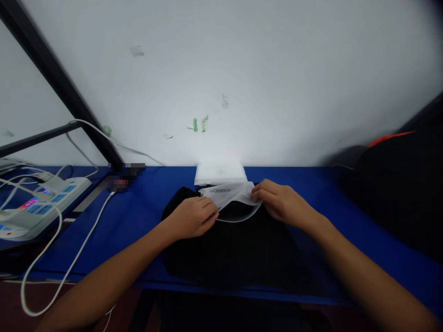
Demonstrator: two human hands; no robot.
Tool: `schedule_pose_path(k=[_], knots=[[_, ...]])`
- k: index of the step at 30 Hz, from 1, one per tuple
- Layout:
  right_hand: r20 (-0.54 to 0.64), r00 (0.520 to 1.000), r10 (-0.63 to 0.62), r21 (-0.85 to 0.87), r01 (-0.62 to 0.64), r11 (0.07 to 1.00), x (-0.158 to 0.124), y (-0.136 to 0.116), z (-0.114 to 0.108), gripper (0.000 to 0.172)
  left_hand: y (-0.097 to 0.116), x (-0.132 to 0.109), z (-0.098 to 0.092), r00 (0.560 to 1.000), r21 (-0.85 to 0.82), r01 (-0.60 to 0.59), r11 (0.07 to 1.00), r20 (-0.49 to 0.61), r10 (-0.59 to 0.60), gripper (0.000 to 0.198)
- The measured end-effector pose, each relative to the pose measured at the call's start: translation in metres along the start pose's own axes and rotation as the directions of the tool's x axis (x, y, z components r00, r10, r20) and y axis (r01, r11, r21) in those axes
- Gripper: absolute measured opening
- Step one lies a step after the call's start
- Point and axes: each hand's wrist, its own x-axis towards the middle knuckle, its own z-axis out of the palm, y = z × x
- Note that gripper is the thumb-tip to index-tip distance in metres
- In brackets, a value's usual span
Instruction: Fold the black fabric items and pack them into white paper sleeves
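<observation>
A translucent plastic bag with dark lettering is stretched between my two hands, its mouth gaping toward me. My left hand has its fingers closed on the bag's left edge. On the right, my right hand pinches the opposite edge between thumb and fingers. Beneath the bag and both hands lies black cloth, spread across the table; its exact kind is too dark to make out. Just behind the bag, against the wall, sits a flat white object, possibly a stack or packet.
The blue table meets a pale wall. At left are a white power strip with plugged-in cables, a black frame, and a blurred dark device on a white cord. A large black item with orange trim fills the right.
</observation>
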Motion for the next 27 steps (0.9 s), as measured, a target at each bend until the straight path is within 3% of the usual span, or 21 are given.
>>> schedule_pose_path(k=[4,6,8,11,14,16,21,24,27], knots=[[-0.210,0.971,-0.112,-0.006,0.113,0.994,0.007,-0.031,-0.001,0.027,0.009,0.003,0.003,0.992,0.105,0.053,0.993,-0.123,-0.040,0.023],[-0.232,0.953,-0.193,0.014,0.202,0.979,0.012,-0.052,0.003,0.022,0.012,0.004,0.002,0.983,0.140,0.077,0.987,-0.178,-0.051,0.023],[-0.154,0.969,-0.194,-0.045,0.189,0.981,0.016,-0.070,0.013,0.023,0.015,0.005,0.001,0.976,0.179,0.063,0.982,-0.216,-0.023,0.024],[-0.005,0.999,-0.038,-0.152,0.036,0.988,0.019,-0.082,0.032,0.031,0.018,0.007,0.000,0.972,0.229,0.032,0.973,-0.233,0.022,0.024],[0.158,0.975,0.156,-0.176,-0.128,0.976,0.018,-0.075,0.051,0.037,0.020,0.007,0.003,0.979,0.256,-0.006,0.967,-0.197,0.058,0.024],[0.214,0.956,0.202,-0.181,-0.164,0.970,0.016,-0.066,0.060,0.038,0.020,0.008,0.005,0.982,0.264,-0.039,0.964,-0.169,0.086,0.025],[0.094,0.994,0.051,-0.304,-0.021,0.952,0.016,-0.052,0.064,0.034,0.025,0.007,0.004,0.995,0.136,0.006,0.991,-0.097,0.007,0.014],[0.005,0.994,-0.106,-0.311,0.102,0.945,0.017,-0.052,0.054,0.028,0.030,0.003,0.000,0.996,0.004,0.093,0.996,-0.009,-0.093,0.040],[-0.087,0.943,-0.321,-0.245,0.292,0.924,0.015,-0.056,0.040,0.040,0.032,-0.002,-0.001,0.988,-0.062,0.119,0.991,0.103,-0.112,0.056]])
